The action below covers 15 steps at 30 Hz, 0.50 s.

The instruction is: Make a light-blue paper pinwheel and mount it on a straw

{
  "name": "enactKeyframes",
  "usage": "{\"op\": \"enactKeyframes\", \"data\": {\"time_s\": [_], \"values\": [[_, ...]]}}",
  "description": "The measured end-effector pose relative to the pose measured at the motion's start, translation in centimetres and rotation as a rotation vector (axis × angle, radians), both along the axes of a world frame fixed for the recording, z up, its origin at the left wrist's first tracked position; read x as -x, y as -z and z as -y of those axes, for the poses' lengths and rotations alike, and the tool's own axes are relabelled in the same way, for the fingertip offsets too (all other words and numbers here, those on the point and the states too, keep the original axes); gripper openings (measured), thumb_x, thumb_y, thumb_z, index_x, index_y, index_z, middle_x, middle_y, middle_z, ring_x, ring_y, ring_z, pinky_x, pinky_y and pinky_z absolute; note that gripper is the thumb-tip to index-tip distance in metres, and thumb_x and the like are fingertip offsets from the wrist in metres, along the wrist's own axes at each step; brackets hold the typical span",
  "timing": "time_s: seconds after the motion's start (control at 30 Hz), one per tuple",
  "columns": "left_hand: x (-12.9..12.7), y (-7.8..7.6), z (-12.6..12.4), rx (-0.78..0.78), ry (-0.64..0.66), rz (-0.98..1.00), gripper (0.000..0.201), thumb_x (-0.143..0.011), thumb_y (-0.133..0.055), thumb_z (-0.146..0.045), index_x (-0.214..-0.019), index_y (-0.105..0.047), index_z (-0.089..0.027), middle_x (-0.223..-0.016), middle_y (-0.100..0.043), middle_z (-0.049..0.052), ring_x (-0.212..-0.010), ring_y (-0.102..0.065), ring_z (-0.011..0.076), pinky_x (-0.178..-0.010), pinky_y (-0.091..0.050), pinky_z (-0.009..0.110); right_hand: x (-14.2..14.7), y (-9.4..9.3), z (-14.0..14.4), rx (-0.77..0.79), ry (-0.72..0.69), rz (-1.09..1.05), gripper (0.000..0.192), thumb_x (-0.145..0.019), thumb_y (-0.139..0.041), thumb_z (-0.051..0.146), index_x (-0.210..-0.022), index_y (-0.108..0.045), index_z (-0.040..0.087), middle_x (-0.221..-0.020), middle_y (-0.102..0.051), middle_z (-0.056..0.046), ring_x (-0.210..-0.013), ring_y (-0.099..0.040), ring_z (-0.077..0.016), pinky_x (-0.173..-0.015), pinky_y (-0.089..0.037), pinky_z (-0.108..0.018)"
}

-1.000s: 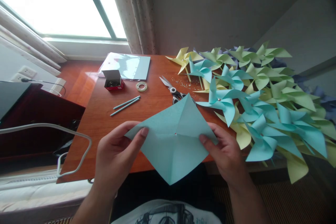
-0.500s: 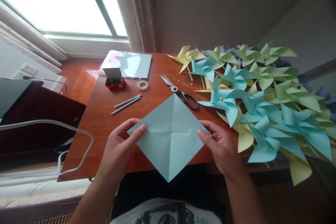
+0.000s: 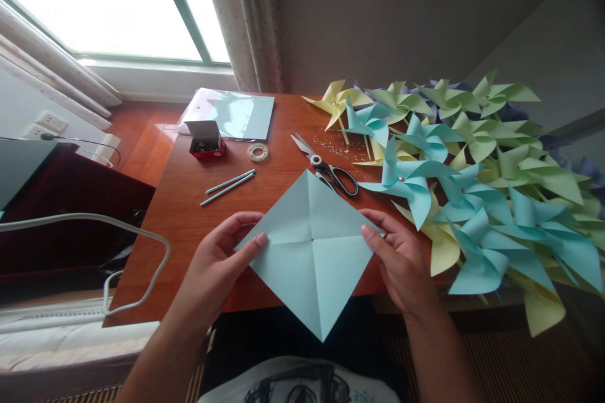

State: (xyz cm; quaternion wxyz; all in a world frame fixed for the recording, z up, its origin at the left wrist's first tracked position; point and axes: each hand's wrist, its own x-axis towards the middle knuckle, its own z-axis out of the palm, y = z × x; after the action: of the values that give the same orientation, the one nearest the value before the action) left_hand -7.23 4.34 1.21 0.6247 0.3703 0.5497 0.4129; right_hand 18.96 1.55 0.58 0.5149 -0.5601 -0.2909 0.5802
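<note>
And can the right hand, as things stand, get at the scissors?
Probably not directly: the right hand pinches the paper, which also hides part of the scissors. Freed, the hand likely could: they lie mostly uncovered, just beyond the paper.

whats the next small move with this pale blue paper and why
Probably have the right hand release the pale blue square paper sheet and reach for the black-handled metal scissors just beyond it: the left hand also grips the sheet, which shows crossing creases and a small central hole but no clear cuts.
</note>
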Motion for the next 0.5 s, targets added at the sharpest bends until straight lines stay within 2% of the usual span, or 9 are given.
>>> {"op": "enactKeyframes", "data": {"time_s": [0.1,0.2,0.27,0.37,0.43,0.5], "values": [[0.4,-0.4,0.1,0.089,0.228,0.103,0.045,-0.075,-0.085,-0.027,-0.118,-0.071,-0.022,-0.108,-0.076,0.008,-0.092,-0.071,0.0218,-0.071,-0.056,0.024,-0.1,-0.2,-0.5,-0.024,0.026,0.036,0.041,-0.083,-0.077,0.047,-0.116,-0.069,0.023,-0.075,-0.072,-0.002,-0.062,-0.064,-0.0180,-0.060,-0.053,-0.031],[0.3,-1.1,0.3,0.175,0.426,0.175,0.038,-0.077,-0.084,-0.030,-0.112,-0.075,-0.018,-0.099,-0.078,0.011,-0.089,-0.073,0.0260,-0.074,-0.059,0.032,-0.1,-0.7,-1.2,-0.069,0.015,0.112,0.041,-0.084,-0.074,0.051,-0.114,-0.070,0.023,-0.072,-0.070,-0.001,-0.058,-0.061,-0.0167,-0.057,-0.052,-0.031],[0.1,-1.5,0.5,0.230,0.452,0.174,0.030,-0.077,-0.084,-0.032,-0.102,-0.078,-0.016,-0.090,-0.079,0.010,-0.087,-0.074,0.0263,-0.076,-0.060,0.033,-0.1,-1.2,-1.9,-0.087,-0.032,0.142,0.039,-0.085,-0.073,0.053,-0.111,-0.072,0.024,-0.069,-0.068,0.000,-0.056,-0.059,-0.0163,-0.054,-0.049,-0.030],[0.1,-1.9,0.8,0.327,0.421,0.153,0.024,-0.072,-0.088,-0.032,-0.087,-0.078,-0.016,-0.081,-0.079,0.007,-0.081,-0.075,0.0240,-0.071,-0.060,0.030,0.0,-1.9,-2.9,-0.103,-0.110,0.163,0.034,-0.084,-0.073,0.051,-0.106,-0.074,0.025,-0.068,-0.067,0.001,-0.054,-0.056,-0.0155,-0.050,-0.044,-0.028],[0.2,-1.9,1.0,0.383,0.443,0.180,0.027,-0.068,-0.090,-0.029,-0.089,-0.077,-0.016,-0.082,-0.079,0.007,-0.080,-0.075,0.0237,-0.069,-0.060,0.028,0.2,-2.1,-3.7,-0.120,-0.149,0.161,0.030,-0.084,-0.074,0.048,-0.105,-0.074,0.026,-0.070,-0.066,0.001,-0.054,-0.054,-0.0143,-0.050,-0.042,-0.027],[0.4,-1.6,1.2,0.404,0.479,0.234,0.036,-0.067,-0.091,-0.027,-0.098,-0.075,-0.017,-0.088,-0.080,0.008,-0.085,-0.076,0.0253,-0.071,-0.060,0.030,0.5,-2.3,-4.4,-0.123,-0.184,0.140,0.028,-0.085,-0.075,0.045,-0.106,-0.074,0.027,-0.072,-0.066,0.002,-0.055,-0.053,-0.0135,-0.050,-0.040,-0.026]]}}
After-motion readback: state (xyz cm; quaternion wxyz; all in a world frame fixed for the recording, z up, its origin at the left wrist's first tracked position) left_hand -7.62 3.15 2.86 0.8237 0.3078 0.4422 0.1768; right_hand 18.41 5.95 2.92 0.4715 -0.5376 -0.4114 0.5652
